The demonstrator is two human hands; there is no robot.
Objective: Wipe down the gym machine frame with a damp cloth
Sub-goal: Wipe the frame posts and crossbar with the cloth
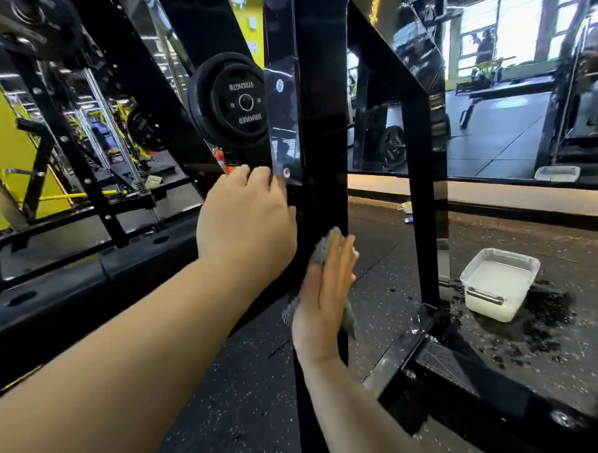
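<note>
Frame upright (pixel 323 141), the glossy black post in the middle of the view, is the part of the gym machine being wiped. It stands straight in front of the person, between both arms, and its foot is hidden behind the right forearm.

The right hand (pixel 325 289) is flat, with its fingers straight and close together, and presses the grey cloth (pixel 320 251) against the right-hand face of the post. The left hand (pixel 246 220) lies against the post's left edge, just below a clear plate bolted there. Its fingers bend away from the camera, so I cannot tell whether it grips the edge or only leans on it.

I judge the job to be under way and well short of done. The post shines, but no clear line separates wiped metal from unwiped. The rear upright (pixel 422 197), the base rail (pixel 455 370) and the slanted beams on the left look untouched by either hand. A tub of milky water (pixel 497 286) sits on the floor (pixel 249 395) to the right, ringed by wet splashes.

The post's long axis runs vertically, from floor level up out of the top of the view. The cloth lies lengthwise along it, showing past the fingertips above and beside the wrist below.
</note>
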